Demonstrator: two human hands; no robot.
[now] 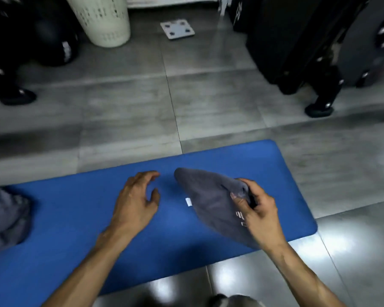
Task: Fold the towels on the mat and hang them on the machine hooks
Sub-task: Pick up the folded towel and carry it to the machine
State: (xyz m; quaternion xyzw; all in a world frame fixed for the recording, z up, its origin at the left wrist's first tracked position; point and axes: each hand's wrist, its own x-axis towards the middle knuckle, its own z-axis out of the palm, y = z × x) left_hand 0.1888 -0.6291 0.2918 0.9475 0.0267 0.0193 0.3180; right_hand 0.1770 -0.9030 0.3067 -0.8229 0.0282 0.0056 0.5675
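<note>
Fingers (239,197) of my right hand (258,214) pinch a bunched grey towel (211,201) on the blue mat (80,227); my left hand (134,201) hovers loose and empty beside it. Far left, another crumpled towel (6,218) waits. I judge nothing hung; the machine (308,41) stands beyond.

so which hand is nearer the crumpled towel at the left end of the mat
Left. The left hand hovers mid-mat, apart from the crumpled towel; the right hand is farther right, gripping the other towel.

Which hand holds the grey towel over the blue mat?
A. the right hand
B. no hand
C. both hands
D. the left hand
A: the right hand pinches a bunched edge of the grey towel, while the left hand hovers empty over the blue mat.
</note>
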